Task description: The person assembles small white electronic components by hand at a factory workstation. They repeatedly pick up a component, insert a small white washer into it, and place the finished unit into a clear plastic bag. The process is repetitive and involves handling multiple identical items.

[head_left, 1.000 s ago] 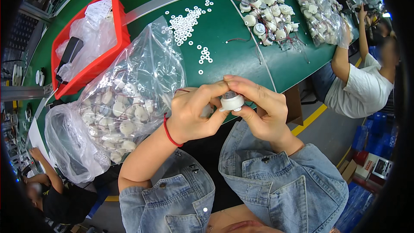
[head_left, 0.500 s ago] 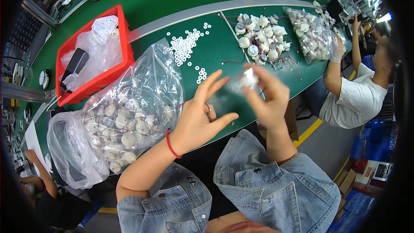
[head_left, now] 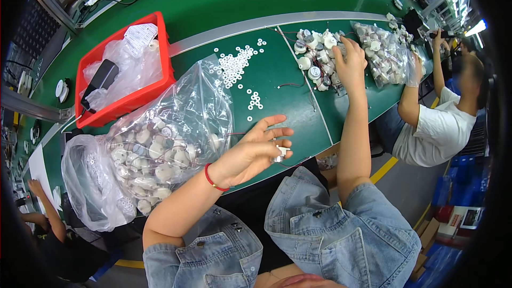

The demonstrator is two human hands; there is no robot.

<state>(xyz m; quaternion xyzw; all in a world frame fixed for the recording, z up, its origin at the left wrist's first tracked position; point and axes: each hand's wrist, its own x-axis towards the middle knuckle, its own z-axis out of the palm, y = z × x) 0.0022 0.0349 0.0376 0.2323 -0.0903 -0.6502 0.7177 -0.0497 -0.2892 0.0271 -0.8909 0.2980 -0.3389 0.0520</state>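
A person in denim sleeves works at a long green desk (head_left: 277, 0), seen from above.

The left hand (head_left: 253, 152) hovers near the desk's front edge, fingers spread and loosely curled, with a small white part (head_left: 280, 153) caught at the fingertips; the grip looks light, a pinch rather than a clamp. A red cord bracelet (head_left: 213, 178) circles that wrist.

The right hand (head_left: 350, 64) is stretched far forward to a loose pile of small round white parts with thin wires (head_left: 317, 53) lying on the desk. Its fingers curl down onto the pile; whether the grip has closed on a piece cannot be told from this angle.

Just left of the left hand sits a large clear plastic bag (head_left: 165, 138), bulging with similar white round parts. Between the bag and the pile, small white rings (head_left: 234, 66) are scattered on the desk. Behind the bag is a red bin (head_left: 162, 48) holding crumpled plastic and a dark object. A second clear bag of parts (head_left: 386, 53) lies beyond the pile, with a co-worker in a white shirt (head_left: 432, 128) seated at the far right.

Judging by the pose, this looks like the fetching step: one piece held ready while the other hand picks a fresh one. The pick calls for singling out one part without snagging the tangled wires.
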